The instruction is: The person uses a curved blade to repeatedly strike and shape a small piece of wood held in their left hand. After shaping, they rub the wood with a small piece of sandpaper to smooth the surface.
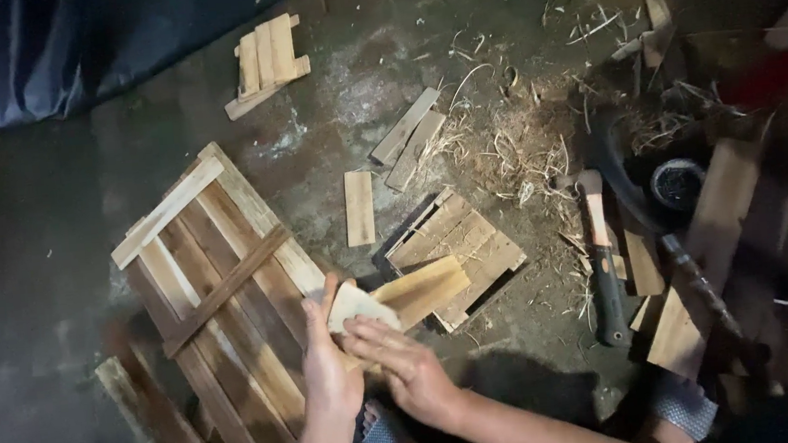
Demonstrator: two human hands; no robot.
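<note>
My left hand [327, 362] and my right hand [405, 365] both grip the near end of a short pale wooden board [410, 294], held low over the floor. Its far end points right and lies over a small slatted wooden panel [458, 249]. A large slatted wooden panel [219, 284] with two cross battens lies just left of my hands.
A hammer [604, 265] with a wooden and black handle lies on the floor at right, beside scrap boards [701, 252] and a dark round tin [677, 183]. Loose slats [359, 207] and shavings [521, 149] lie farther back. A small slat stack [266, 62] sits near a dark blue tarp [66, 51].
</note>
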